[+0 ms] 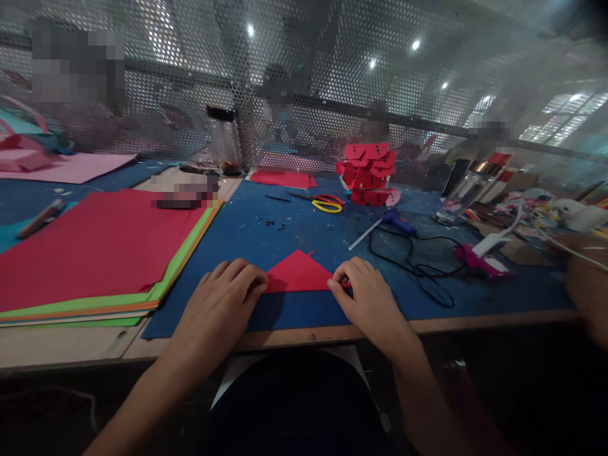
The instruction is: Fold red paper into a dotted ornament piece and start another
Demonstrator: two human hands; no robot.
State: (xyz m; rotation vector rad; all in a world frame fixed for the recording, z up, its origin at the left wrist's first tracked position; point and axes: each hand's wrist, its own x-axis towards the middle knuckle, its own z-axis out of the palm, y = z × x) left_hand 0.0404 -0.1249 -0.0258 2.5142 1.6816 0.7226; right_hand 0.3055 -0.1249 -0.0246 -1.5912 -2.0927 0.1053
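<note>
A red sheet of paper, folded into a triangle, lies on the blue mat with its peak pointing away from me. My left hand pinches its left corner between thumb and fingers. At the opposite corner, my right hand has its thumb and forefinger closed on the paper. A small sliver of red sticks out near the peak. Beyond the paper lie several small black dots and scissors with yellow and red handles.
Stacked coloured paper covers the left side. A blue glue gun with a black cord lies to the right, near a pink-and-white power strip. Red folded pieces are piled at the back. Jars stand near the perforated screen.
</note>
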